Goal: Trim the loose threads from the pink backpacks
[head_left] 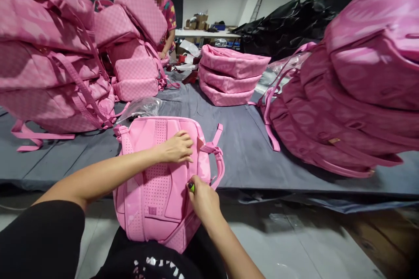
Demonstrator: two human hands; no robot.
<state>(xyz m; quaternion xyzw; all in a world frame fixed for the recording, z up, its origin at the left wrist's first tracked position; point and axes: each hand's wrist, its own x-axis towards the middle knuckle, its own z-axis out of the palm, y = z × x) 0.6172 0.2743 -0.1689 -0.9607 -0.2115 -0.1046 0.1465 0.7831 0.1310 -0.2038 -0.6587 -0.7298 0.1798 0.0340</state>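
A pink backpack (157, 200) rests partly on my lap and partly on the table edge, its dotted padded back panel facing up. My left hand (179, 146) lies across the upper part of that panel, fingers curled and gripping near the edge of a padded strap. Lower on the right side, my right hand (204, 200) is closed around a small tool with a green and black handle (191, 187); its working end is hidden. Loose pink webbing straps (218, 157) stick out from the bag's right side.
Pink backpacks are piled at the left (49, 78) and right (356, 96). Three nested pink fabric pieces (229, 76) stand mid-table on the grey cloth (235, 139). Clear plastic (140, 108) lies behind the bag. A person (168, 17) stands beyond checked bags (135, 65).
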